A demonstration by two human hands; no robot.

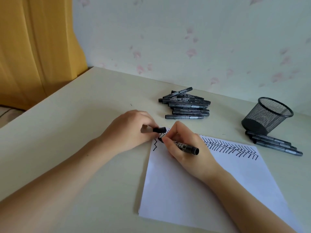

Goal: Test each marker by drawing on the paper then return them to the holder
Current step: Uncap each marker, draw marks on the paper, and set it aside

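The right hand point(183, 145) grips an uncapped black marker point(184, 146) in a writing hold, thumb and fingers curled round its barrel. The tip is down on the paper point(202, 182) at the sheet's far-left corner, and the blunt end points back toward the right. The left hand point(133, 130) rests on the worktop point(75, 132) just off the paper's left edge and pinches the marker's black cap point(159, 130) between curled fingers, close beside the right hand's fingertips.

The white paper lies at an angle on the near right part of the worktop. A band of black zigzag lines point(235, 147) runs along its far edge, from the corner under the hands to the far-right corner; one separate zigzag sits at the left edge just below the left hand.

A loose pile of black markers point(186, 105) lies toward the worktop's far edge, beyond the hands. The holder point(267, 115), a black mesh cup, stands near the far-right side of the worktop, looking tilted in the wide-angle view. Nothing shows above its rim. Four or so markers point(276, 143) lie side by side at its base, between the holder and the paper's far-right corner.

A yellow curtain point(37, 47) hangs past the far-left corner, and a pale flowered wall point(202, 39) runs behind the worktop.
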